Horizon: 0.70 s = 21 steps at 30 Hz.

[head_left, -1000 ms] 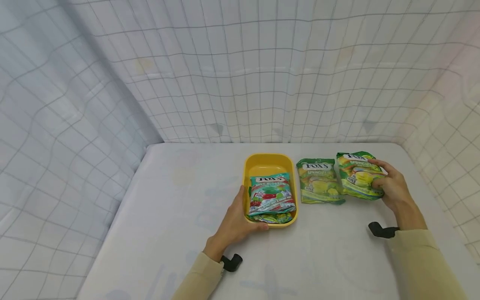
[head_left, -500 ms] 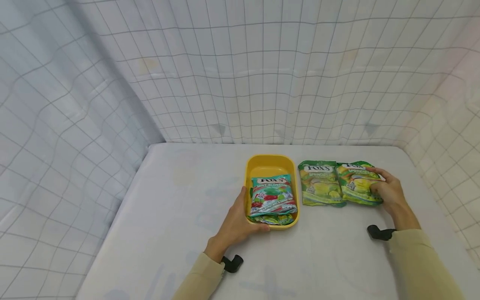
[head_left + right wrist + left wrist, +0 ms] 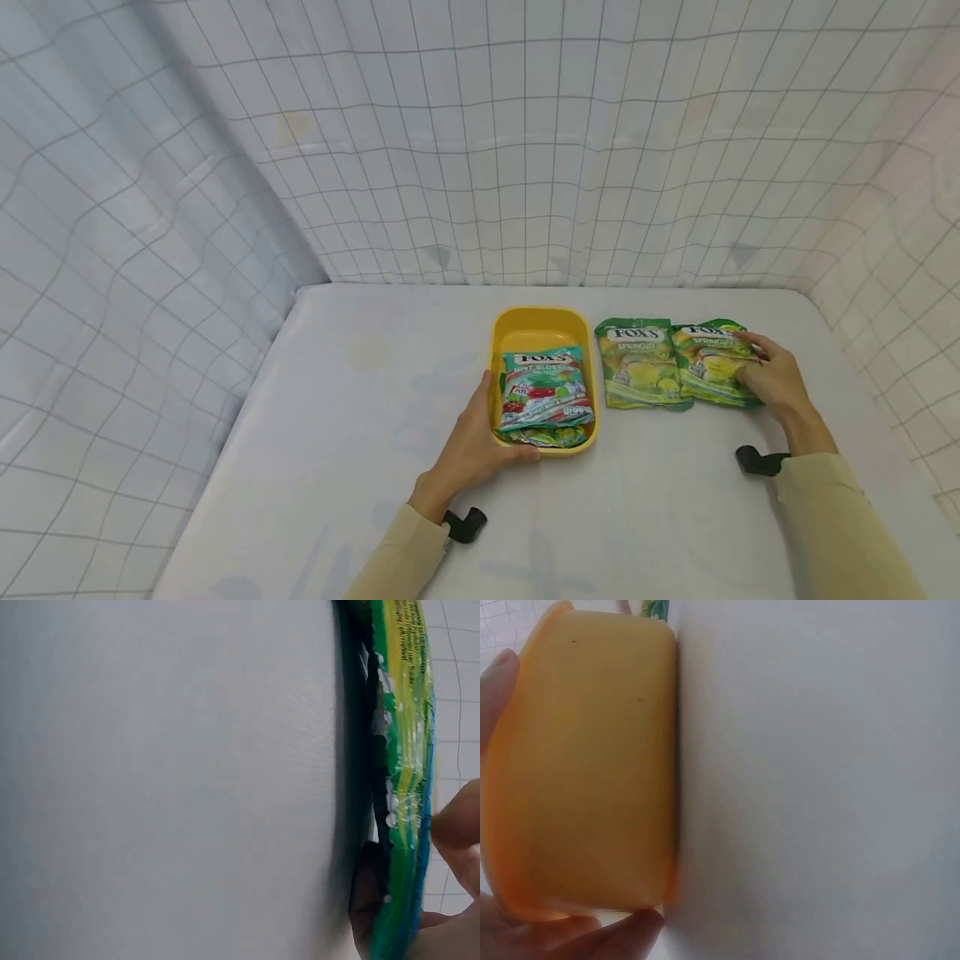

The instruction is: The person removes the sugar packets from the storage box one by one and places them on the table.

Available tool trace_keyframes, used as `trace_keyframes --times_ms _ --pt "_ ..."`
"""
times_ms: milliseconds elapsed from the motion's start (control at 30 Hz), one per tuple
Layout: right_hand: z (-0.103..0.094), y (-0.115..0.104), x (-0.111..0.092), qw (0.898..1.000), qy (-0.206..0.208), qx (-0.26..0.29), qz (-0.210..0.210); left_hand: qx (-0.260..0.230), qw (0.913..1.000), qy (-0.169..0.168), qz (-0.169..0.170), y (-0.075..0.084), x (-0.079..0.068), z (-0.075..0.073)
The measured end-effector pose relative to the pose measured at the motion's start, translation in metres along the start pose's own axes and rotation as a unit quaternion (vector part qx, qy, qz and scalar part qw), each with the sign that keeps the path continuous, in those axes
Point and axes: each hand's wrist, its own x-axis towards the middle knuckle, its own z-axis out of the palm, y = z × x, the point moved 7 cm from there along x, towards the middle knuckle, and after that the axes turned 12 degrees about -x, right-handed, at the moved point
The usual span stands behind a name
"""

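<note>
A yellow plastic tub stands on the white table, and my left hand grips its near left corner. Inside it a teal Mint Blossom candy bag lies over a green bag that is mostly hidden. In the left wrist view, fingers sit at both ends of the tub's wall. My right hand pinches the right edge of a green Fox's candy bag. In the right wrist view that bag has fingers on both faces, its edge close to the table.
A second green Fox's candy bag lies flat between the tub and the held bag. White cloth with a grid pattern hangs behind the table and at both sides. The white tabletop stretches left of the tub.
My right hand has brought the green candy bag down and slightly left, so it is beside the other green bag. The left hand and the tub have stayed in place.
</note>
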Motion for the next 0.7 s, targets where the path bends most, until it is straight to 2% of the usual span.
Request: trace_keyframes --times_ms 333,700 --pt "-0.006 -0.012 -0.011 0.999 0.028 0.038 -0.001 0.003 0.9999 0.001 -0.011 0.0 -0.001 0.0" --pt "-0.002 -0.049 -0.028 0.997 0.047 0.057 -0.003 0.006 0.9999 0.002 -0.009 0.0 0.0 0.0"
